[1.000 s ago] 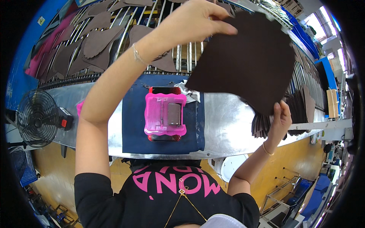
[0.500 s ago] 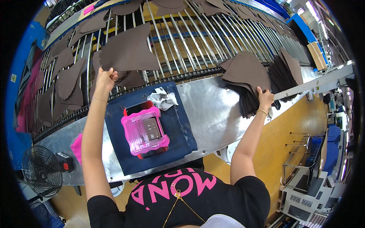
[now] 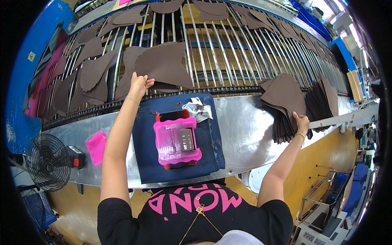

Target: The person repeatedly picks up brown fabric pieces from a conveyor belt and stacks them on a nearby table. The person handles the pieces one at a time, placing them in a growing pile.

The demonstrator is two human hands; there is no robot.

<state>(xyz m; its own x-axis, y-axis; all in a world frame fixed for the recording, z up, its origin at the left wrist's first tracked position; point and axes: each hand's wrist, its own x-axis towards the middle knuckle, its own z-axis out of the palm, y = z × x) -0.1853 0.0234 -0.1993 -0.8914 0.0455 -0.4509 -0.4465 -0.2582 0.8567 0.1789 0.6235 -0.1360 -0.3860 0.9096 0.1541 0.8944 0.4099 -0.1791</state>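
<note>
the brown piece (image 3: 165, 61), raised a moment ago, now lay along the rack's near edge (image 3: 228, 90), so it looked set down, my left hand (image 3: 141, 83) loosely parted at its corner, my right hand (image 3: 301, 122) pinching the brown stack (image 3: 286, 94) toward the counter's (image 3: 241, 126) right end.

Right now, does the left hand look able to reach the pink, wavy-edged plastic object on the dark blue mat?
Probably yes: the pink object lies near the left hand, with nothing tall between.
</note>
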